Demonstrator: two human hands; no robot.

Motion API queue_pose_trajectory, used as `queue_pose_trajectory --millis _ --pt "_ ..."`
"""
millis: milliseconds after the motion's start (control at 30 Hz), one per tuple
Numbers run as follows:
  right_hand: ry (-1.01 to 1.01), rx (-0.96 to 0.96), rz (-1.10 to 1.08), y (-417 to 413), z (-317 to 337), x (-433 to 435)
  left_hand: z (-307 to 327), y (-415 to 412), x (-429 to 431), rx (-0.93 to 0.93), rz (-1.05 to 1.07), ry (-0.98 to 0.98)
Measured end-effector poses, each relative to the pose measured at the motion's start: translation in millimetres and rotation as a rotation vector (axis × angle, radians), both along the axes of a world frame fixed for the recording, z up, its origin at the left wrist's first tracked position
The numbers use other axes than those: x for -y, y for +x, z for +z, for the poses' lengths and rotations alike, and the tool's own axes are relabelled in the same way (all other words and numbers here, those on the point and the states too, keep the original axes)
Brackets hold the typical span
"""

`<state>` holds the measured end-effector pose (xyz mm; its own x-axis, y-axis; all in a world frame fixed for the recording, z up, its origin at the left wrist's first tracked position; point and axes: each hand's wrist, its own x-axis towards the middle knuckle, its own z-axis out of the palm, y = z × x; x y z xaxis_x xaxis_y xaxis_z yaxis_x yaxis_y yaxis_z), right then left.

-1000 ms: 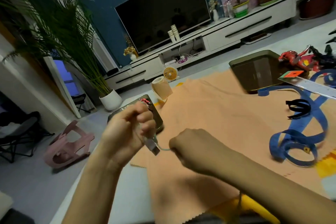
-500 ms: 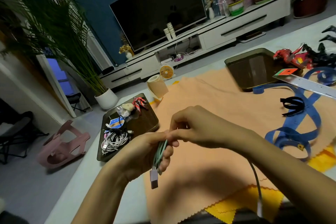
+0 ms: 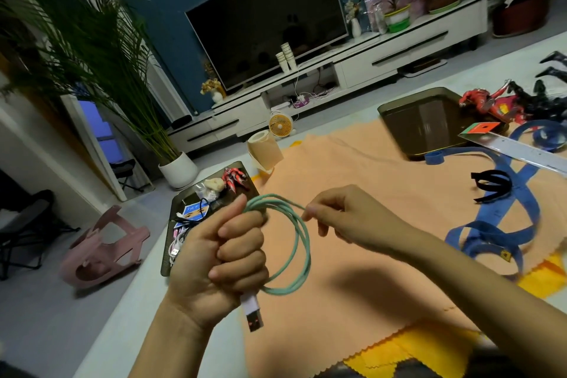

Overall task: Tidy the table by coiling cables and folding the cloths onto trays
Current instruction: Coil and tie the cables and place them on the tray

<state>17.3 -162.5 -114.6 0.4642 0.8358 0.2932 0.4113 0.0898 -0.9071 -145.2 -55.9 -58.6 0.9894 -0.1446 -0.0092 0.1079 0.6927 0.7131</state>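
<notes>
My left hand (image 3: 228,258) grips a mint-green cable (image 3: 299,242) in a fist, its loops hanging out to the right and its white USB plug (image 3: 252,310) pointing down below the fist. My right hand (image 3: 346,218) pinches the cable's free strand at the top of the loops. Both hands hover over a large orange cloth (image 3: 368,193) spread on the table, with a yellow cloth (image 3: 414,353) showing under its near edge. A dark tray (image 3: 245,169) at the left holds coiled cables and small items. A second dark tray (image 3: 429,120) sits at the far right.
A blue strap (image 3: 497,224), a black band (image 3: 491,182) and a clear ruler (image 3: 515,147) lie on the cloth's right side. Red and black toy figures (image 3: 515,101) sit beyond them. A tape roll (image 3: 264,150) stands near the left tray. A TV stand, plant and pink stool are behind.
The cable has gone from a short bunch in my left hand to wide round loops. My left hand has closed into a fist and my right hand has drawn the strand up and right.
</notes>
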Motion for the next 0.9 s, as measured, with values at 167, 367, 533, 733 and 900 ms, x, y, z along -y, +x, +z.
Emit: queue_pose_trajectory --millis 167,367,533,733,900 --pt "-0.244 0.572 0.028 -38 -15 12 2 9 3 -0.054 0.427 -0.004" --pt "-0.257 1.109 0.129 -67 -16 25 -26 29 8 -0.398 0.704 0.553" --pt "-0.117 0.913 0.101 -56 0 33 -48 29 16 -0.510 0.453 0.997" --pt "-0.008 0.433 -0.008 -34 5 30 -43 29 26 -0.550 0.239 0.793" --pt "0.087 -0.191 0.030 -37 -6 23 -31 33 23 -0.633 0.167 0.331"
